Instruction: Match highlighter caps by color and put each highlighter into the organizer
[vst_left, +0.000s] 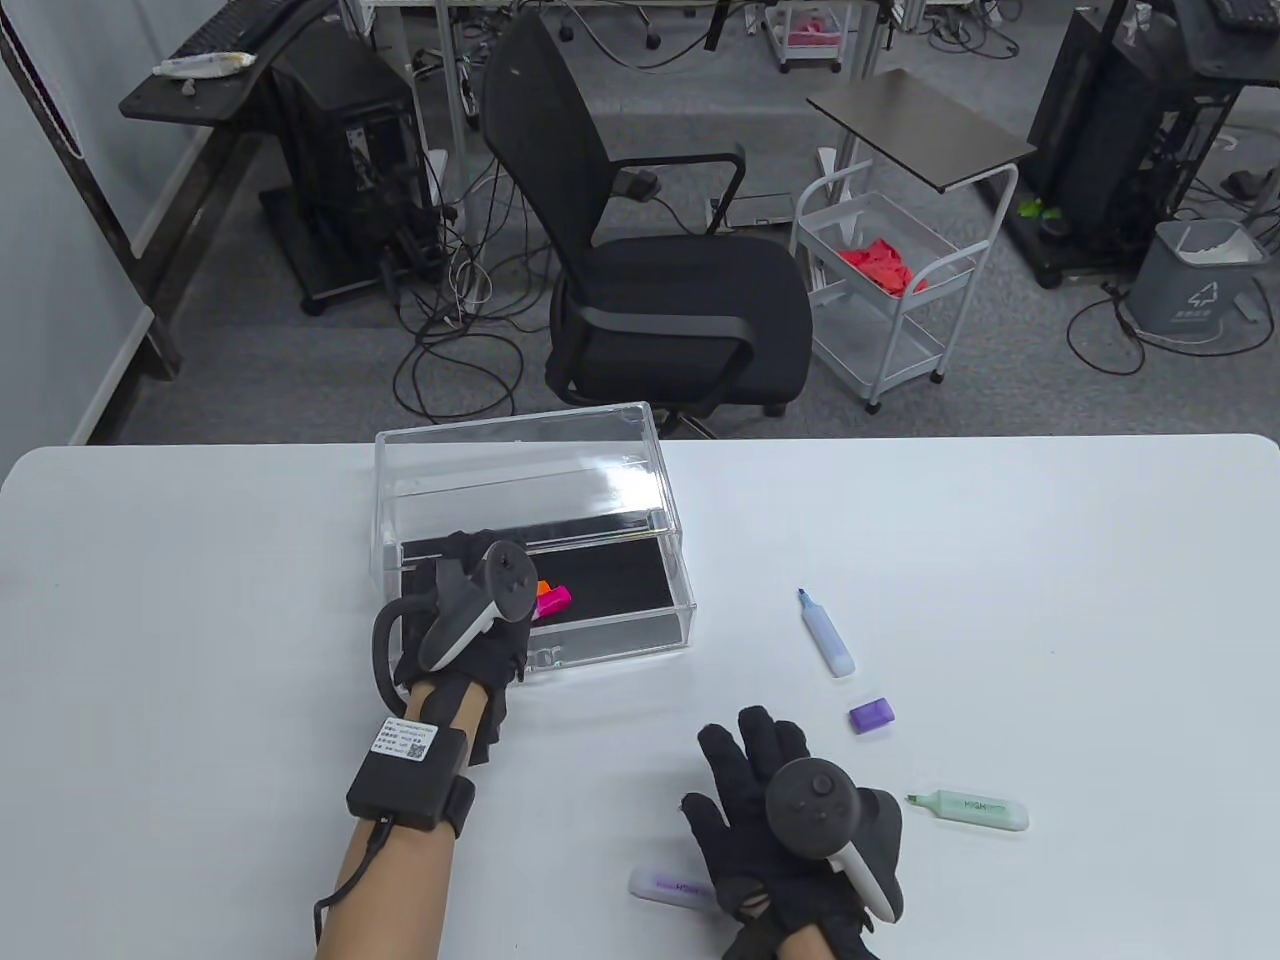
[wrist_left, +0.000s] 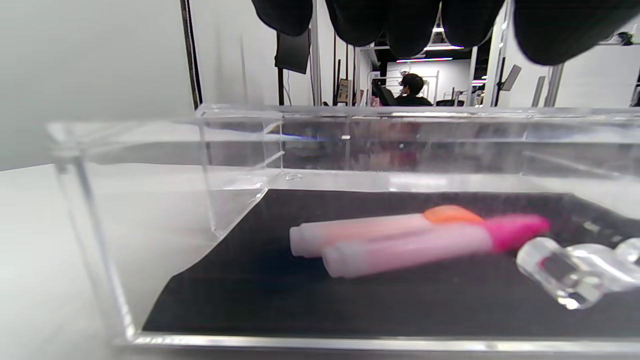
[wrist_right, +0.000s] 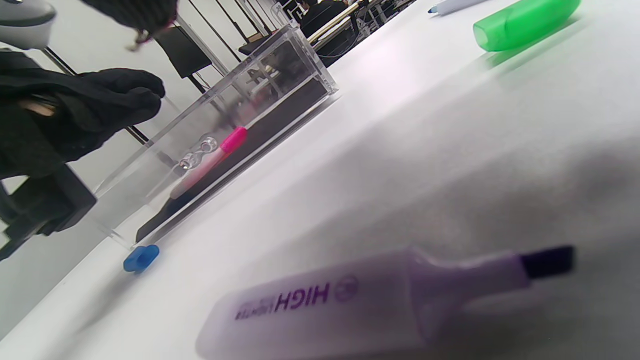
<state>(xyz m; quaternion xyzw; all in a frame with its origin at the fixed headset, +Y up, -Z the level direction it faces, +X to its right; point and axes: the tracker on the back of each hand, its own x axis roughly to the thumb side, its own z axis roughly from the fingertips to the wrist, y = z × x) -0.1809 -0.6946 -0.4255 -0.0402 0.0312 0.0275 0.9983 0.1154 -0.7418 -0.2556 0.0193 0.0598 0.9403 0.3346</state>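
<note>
Right hand covers most of the purple highlighter; left hand hides the pink highlighter barrel and nearly all the orange one.

Pink-capped highlighter, orange-capped one, purple cap, blue cap.

We see a clear glossy acrylic organizer with matt black liner, smooth translucent plastic highlighters, black knit cloth gloves, smooth matt white table.
</note>
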